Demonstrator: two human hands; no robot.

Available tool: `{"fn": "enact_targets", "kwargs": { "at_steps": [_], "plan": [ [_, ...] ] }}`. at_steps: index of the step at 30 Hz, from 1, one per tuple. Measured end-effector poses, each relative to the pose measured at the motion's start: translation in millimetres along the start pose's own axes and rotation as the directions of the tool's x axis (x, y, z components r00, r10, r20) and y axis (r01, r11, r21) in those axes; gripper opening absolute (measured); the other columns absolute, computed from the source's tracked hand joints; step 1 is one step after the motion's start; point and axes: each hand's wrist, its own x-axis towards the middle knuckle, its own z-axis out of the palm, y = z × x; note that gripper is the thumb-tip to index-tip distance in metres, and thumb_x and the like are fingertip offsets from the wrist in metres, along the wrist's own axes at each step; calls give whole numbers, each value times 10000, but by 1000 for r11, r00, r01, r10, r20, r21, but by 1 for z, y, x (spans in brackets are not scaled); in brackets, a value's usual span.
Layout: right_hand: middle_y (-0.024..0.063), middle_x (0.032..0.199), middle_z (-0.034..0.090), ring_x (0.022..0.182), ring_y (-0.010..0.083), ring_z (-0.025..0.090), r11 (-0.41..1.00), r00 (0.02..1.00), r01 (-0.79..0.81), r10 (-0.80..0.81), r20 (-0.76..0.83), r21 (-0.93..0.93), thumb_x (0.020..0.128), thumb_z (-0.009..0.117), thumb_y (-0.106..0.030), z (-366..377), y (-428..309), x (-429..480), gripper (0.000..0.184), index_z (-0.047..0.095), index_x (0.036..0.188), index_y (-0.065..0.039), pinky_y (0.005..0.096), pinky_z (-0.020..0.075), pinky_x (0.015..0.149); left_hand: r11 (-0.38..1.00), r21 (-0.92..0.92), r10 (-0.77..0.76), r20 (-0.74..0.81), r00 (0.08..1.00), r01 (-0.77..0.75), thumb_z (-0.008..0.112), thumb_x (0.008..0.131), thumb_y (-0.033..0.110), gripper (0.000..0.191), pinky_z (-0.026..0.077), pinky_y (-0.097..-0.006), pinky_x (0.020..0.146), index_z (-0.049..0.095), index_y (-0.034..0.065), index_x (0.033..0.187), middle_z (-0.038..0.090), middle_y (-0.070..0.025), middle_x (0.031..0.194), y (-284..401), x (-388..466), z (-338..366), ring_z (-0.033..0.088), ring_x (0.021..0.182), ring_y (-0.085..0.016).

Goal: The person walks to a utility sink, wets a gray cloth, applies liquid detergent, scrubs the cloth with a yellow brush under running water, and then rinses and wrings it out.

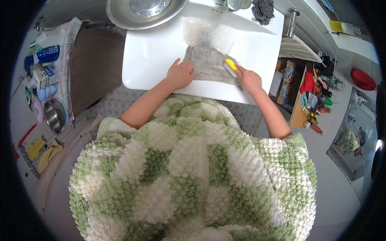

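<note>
A wet grey cloth (208,61) lies spread over the near slope of a white sink (150,60), its far end among foamy suds (223,39). At the cloth's left edge my left hand (181,73) presses down, fingers curled on the fabric. My right hand (250,79) grips a yellow-handled tool (231,64), which looks like a brush, against the right part of the cloth. The underside of the tool is mostly hidden. Water runs from a metal faucet (233,4) into the sink behind the cloth.
A large metal basin (144,21) rests over the sink's back left corner. A dark scrunched cloth or scouring pad (263,11) sits at the back right. Left stands a shelf with bottles, boxes and a steel bowl (54,117). Right are a towel (298,48), an open drawer or cabinet and several small bottles.
</note>
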Motion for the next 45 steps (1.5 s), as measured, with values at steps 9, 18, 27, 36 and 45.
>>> {"fn": "enact_targets", "kwargs": {
  "at_steps": [9,18,27,36,45],
  "plan": [
    [131,766,662,682,298,645,995,992,61,-68,105,74,988,370,-375,35,-62,22,408,418,1386,-297,445,503,602,1000,-20,19,-58,998,-20,427,929,326,411,205,-433,1129,481,41,1219,529,-130,1284,-4,-3,5,465,1246,-231],
    [99,739,667,659,246,651,988,998,48,-52,-19,-149,969,419,-363,-6,-1,16,401,482,1349,-249,408,498,569,1000,15,-10,-41,999,11,457,920,332,411,228,-446,1115,466,62,1230,534,-121,1279,-2,-1,4,487,1218,-245],
    [117,752,666,678,294,651,988,989,138,-142,47,75,973,404,-376,38,-76,28,416,439,1373,-268,428,505,581,1000,-23,3,-50,999,-5,439,917,348,467,214,-424,1122,465,21,1251,536,-145,1274,-3,-3,1,460,1250,-237],
    [67,664,632,606,223,629,937,995,84,-94,-14,-340,970,399,-428,2,33,17,421,454,1368,-302,379,487,529,1000,-5,11,-56,998,-12,435,918,346,479,226,-428,1116,464,10,1258,547,-154,1261,-3,-1,2,474,1234,-251],
    [124,726,648,666,301,639,980,980,197,-198,13,26,957,411,-447,34,-62,31,426,482,1349,-297,426,499,587,999,-38,11,-96,995,-15,438,918,372,496,224,-438,1113,460,17,1264,533,-146,1284,-5,-5,6,456,1257,-241]
  ]
}}
